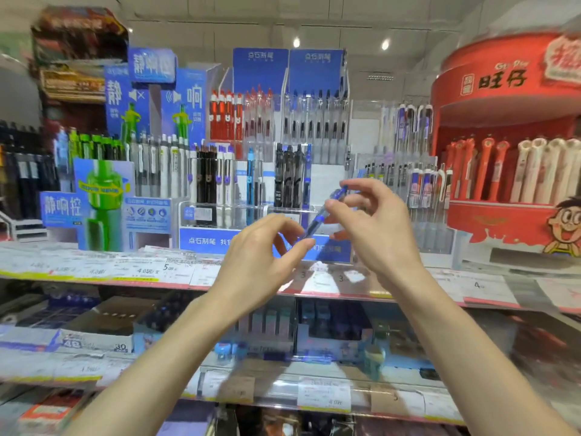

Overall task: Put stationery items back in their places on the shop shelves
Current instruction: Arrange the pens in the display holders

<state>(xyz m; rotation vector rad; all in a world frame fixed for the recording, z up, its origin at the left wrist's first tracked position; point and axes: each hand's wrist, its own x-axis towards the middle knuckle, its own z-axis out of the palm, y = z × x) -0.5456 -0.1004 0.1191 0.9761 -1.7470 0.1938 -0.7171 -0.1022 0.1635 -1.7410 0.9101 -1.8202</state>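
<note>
A: Status, near first?

B: I have one pen (323,214), slanted, above the shelf (94,272) front edge. Right hand (374,221) pinches its upper half; left hand (267,250) pinches the lower tip, other fingers loosely spread.

A: Procedure?

B: Probably hold it upright, then lower it into the blue rack (213,240), matching the blue-capped row.

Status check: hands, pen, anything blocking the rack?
Right hand pinching blue pen, tilted. Left hand at its lower end, contact unclear. Pen rack behind, nothing between.
</note>
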